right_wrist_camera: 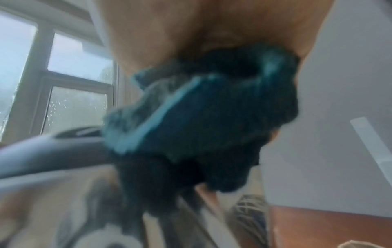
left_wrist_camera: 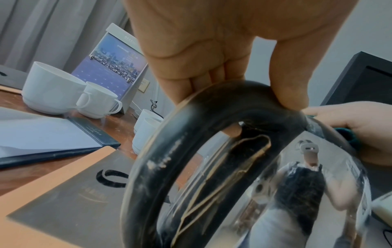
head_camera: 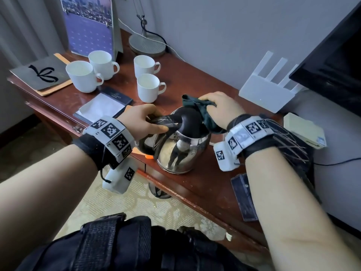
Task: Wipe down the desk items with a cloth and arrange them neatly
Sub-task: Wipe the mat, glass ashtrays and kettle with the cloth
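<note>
A shiny steel kettle with a black lid and black loop handle stands near the front edge of the wooden desk. My left hand grips the top of the handle, fingers curled round it. My right hand holds a bunched dark teal cloth against the far right side of the lid. The right wrist view is blurred and filled by the cloth under my palm.
Several white cups stand at the back left near a calendar stand and a grey folder. A notepad holder lies left of the kettle. A white router, a monitor, a lamp base and a pale box line the right and back.
</note>
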Demonstrator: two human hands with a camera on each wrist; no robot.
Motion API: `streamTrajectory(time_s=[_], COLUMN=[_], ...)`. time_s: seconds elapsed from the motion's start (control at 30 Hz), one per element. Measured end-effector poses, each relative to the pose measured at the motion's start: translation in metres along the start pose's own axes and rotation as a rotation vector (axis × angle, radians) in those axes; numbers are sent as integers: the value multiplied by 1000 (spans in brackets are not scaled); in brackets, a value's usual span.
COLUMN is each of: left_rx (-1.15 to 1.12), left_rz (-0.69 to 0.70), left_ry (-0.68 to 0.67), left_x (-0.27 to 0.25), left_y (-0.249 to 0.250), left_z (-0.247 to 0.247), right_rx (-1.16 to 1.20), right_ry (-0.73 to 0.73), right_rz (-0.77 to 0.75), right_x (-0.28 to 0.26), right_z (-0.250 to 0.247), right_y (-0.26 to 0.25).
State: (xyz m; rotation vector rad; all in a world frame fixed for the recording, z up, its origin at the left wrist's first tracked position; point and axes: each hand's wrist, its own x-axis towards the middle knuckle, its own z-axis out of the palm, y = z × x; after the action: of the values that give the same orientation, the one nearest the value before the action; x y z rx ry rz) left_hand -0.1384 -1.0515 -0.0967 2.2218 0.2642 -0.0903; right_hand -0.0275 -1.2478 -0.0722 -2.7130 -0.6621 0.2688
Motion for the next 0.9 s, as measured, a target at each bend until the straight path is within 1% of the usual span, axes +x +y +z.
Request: streamTrajectory(time_s=[0.1,0.2,0.27,0.3,0.33,0.4,0.43,0.47,0.53,0.6,0.63,0.73,0.8,0.9], left_rx=[0,-31,-37,-45,-55,-82,-97,-104,-93,-74,-63,-41,-50,-29], left_rz=[5,-1,-7,-7,-7,-13,-19,-23,-23,-28,-27,-1,35,118], left_ry=[20,22,25,30,36,41,40,40,35,34,37,37,15,-78], left_x=[0,-1,-1,-1,-1,-2,-2,-3,-3,-4,-4,-2,0,7], left_y=[-2,-3,-2,-2,-2,-2,-2,-2,-1,-2,-3,-7,-9,-15], left_z=[2,3,4,5,5,6,6,5,5,4,4,4,3,-4], right_rx=[-51,-176,-162,-124,-81,4,39,56,32,19,22,-3,-17,-53], right_ry=[51,3,-17,8,65,221,269,286,282,323,339,328,340,373], right_rz=[-33,-66,-64,-64,-68,-76,-79,-77,-49,-32,-31,-20,25,146], right_x=[-23,-48,-54,-54,-53,-49,-47,-48,-55,-69,-77,-91,-86,-76], right_z=[1,-4,-9,-12,-13,-11,-6,1,19,31,33,32,29,31], right_y=[9,18,20,20,17,7,0,-7,-19,-20,-19,-17,-22,-33])
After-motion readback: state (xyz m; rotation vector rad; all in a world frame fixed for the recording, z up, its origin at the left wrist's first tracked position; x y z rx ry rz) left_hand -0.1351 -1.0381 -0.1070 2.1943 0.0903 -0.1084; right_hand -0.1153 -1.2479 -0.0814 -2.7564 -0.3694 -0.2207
